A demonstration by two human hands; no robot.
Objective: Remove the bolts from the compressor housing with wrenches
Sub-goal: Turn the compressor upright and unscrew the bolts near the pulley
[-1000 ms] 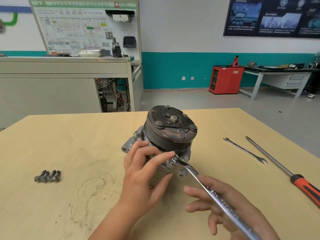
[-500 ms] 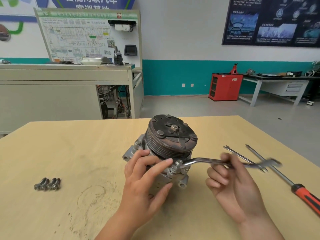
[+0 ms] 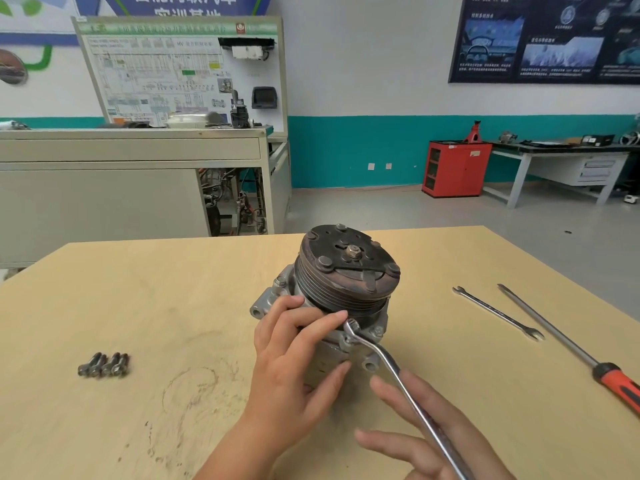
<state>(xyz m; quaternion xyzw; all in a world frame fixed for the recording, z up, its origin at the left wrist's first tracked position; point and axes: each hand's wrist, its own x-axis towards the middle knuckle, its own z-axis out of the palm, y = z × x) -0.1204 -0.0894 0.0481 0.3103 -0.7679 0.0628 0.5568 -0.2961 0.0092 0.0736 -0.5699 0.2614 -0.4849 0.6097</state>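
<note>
A compressor housing (image 3: 277,294) is shown standing near the middle of a pale wooden worktop (image 3: 173,306), with its dark grooved pulley (image 3: 346,271) tilted up and away from the viewer. The housing is clasped from its near left side by the left hand (image 3: 294,348), whose grip is curled round the metal body, fingers over the top and thumb below. A cranked ring wrench (image 3: 391,368) is seated on a bolt (image 3: 351,323) at the near edge of the housing, just under the pulley and just beside the left forefinger's tip. The wrench shaft is carried across the right hand (image 3: 433,431), in front of the housing and slightly to its right. That grip is spread, the fingers held nearly straight beneath the shaft rather than wrapped round it. A tight row of loose bolts (image 3: 104,365), four as far as can be counted, is laid well to the left of the housing. Two further bolt heads can be made out on the housing, one just right of the wrench's ring (image 3: 378,330) and one at its far left (image 3: 280,281). The job is therefore judged partly done, with one bolt being worked and others left to loosen. Well to the right of the housing, a slim open-ended wrench (image 3: 498,313) and an orange-handled screwdriver (image 3: 571,348) are lying unused.
</note>
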